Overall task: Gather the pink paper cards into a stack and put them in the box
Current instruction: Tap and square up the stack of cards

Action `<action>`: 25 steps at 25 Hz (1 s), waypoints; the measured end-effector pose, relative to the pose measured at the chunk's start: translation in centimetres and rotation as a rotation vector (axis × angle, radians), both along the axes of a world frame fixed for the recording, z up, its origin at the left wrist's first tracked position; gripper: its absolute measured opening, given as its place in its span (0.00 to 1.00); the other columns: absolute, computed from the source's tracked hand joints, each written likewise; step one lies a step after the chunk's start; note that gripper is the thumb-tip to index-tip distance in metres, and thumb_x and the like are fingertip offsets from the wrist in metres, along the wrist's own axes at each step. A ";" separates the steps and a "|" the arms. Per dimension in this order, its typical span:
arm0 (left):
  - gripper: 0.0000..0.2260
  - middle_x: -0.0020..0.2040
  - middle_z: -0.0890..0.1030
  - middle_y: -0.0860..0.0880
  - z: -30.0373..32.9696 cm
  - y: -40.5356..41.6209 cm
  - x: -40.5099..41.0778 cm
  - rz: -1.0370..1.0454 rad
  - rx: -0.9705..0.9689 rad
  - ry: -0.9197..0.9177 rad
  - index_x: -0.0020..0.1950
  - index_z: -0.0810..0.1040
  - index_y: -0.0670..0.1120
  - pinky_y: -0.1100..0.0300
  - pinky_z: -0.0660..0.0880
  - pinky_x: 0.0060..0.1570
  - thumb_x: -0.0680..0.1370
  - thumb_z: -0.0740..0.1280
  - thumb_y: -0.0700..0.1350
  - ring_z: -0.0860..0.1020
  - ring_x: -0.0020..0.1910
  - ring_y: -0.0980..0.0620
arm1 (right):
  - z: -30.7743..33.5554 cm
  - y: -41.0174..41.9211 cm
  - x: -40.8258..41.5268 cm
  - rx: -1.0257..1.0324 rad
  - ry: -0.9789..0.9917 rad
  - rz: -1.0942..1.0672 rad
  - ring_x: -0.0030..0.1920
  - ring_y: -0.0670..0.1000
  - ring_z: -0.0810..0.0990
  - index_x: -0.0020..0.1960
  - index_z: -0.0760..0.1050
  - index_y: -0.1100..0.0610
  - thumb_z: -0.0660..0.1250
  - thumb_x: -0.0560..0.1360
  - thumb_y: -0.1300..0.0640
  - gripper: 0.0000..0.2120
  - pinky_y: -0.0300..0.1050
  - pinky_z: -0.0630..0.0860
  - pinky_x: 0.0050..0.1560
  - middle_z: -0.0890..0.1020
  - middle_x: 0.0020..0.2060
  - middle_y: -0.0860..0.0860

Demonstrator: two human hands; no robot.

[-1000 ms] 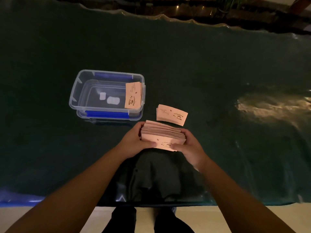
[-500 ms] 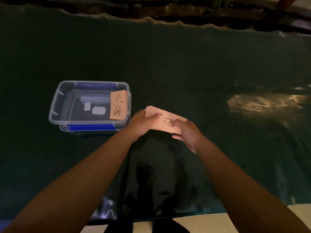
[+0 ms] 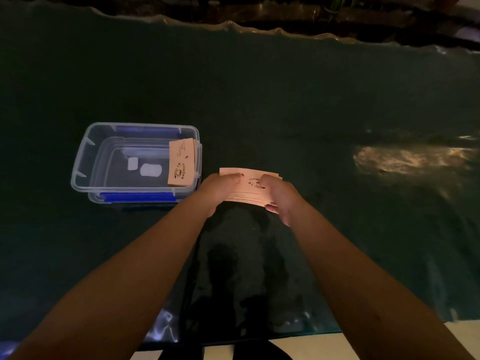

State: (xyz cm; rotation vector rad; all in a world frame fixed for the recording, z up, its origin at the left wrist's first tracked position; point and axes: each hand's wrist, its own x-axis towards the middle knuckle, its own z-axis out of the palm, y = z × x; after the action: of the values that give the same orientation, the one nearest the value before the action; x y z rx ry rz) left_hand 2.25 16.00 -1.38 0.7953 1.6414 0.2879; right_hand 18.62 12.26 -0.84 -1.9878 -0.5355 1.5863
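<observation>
A stack of pink paper cards (image 3: 249, 189) with a coffee-cup print is held between both hands, just right of the box. My left hand (image 3: 220, 187) grips its left end and my right hand (image 3: 279, 196) grips its right end. The clear plastic box (image 3: 83, 162) with blue clips stands to the left on the dark table. Inside it, another pink card pile (image 3: 181, 162) leans against the right wall.
The dark green glossy table cover (image 3: 285, 113) stretches far and right, with a light glare patch (image 3: 410, 159) at the right. Its near edge runs just above the pale floor (image 3: 324, 346). Two white labels (image 3: 150, 169) show through the box bottom.
The stack in my hands moved forward onto the small pile that lay on the table, and that pile is now part of the held stack. The camera view shifted.
</observation>
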 end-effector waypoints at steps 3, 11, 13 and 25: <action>0.29 0.57 0.83 0.47 -0.5 -0.3 -0.7 0.084 -0.035 -0.127 0.68 0.75 0.47 0.48 0.76 0.64 0.74 0.74 0.61 0.81 0.56 0.46 | 0.0 0.0 0.0 -0.022 0.045 -0.031 0.56 0.53 0.83 0.60 0.79 0.53 0.69 0.75 0.49 0.16 0.52 0.79 0.60 0.86 0.55 0.52; 0.30 0.60 0.84 0.47 0.2 -2.1 -1.9 0.186 0.004 -0.373 0.70 0.74 0.50 0.46 0.79 0.60 0.71 0.81 0.49 0.80 0.61 0.46 | 0.0 -2.5 0.5 -0.029 0.234 0.000 0.67 0.59 0.80 0.70 0.76 0.55 0.67 0.76 0.55 0.22 0.58 0.76 0.67 0.83 0.65 0.57; 0.33 0.64 0.82 0.47 1.1 -2.5 -2.2 0.158 0.084 -0.436 0.73 0.72 0.52 0.45 0.81 0.59 0.71 0.81 0.42 0.79 0.64 0.46 | -0.4 -4.0 0.9 0.014 0.374 -0.005 0.71 0.61 0.77 0.74 0.72 0.57 0.68 0.76 0.58 0.27 0.61 0.73 0.71 0.81 0.68 0.59; 0.45 0.63 0.76 0.62 3.5 -5.6 -4.2 -0.710 0.668 -0.113 0.74 0.63 0.64 0.66 0.77 0.53 0.63 0.83 0.54 0.77 0.60 0.66 | 0.4 -7.0 0.2 0.408 0.088 0.524 0.65 0.47 0.83 0.74 0.68 0.44 0.77 0.62 0.67 0.45 0.43 0.81 0.60 0.85 0.62 0.44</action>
State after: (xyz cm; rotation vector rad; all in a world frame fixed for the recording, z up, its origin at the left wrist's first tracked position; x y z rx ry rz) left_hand -1.95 10.43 2.15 1.7667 1.0517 0.3627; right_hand 18.87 5.31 -0.49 -1.5342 -1.3093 1.6712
